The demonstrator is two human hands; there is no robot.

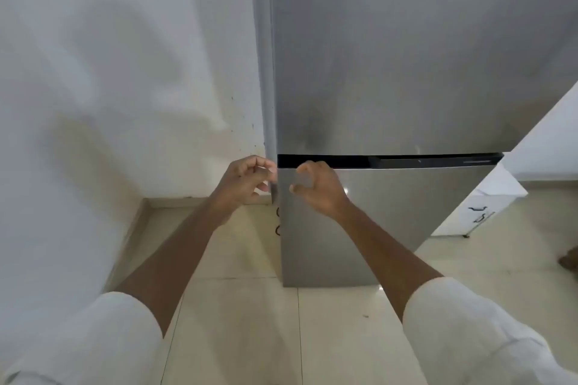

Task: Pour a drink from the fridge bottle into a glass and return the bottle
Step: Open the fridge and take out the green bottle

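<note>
- Head view: fridge point(406, 72) closed, upright, dead ahead; bottle and glass not seen.
- Left hand point(247, 180) loosely curled, empty, at door's left edge.
- Right hand point(316, 189) loosely curled, empty, just below dark door gap point(391, 161); nearer the gap.

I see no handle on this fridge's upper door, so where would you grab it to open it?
Judging by its shape, grip the upper door by its bottom edge, in the dark recessed gap above the lower door. Come from below at the left end, where both hands hover: left hand, right hand.
</note>
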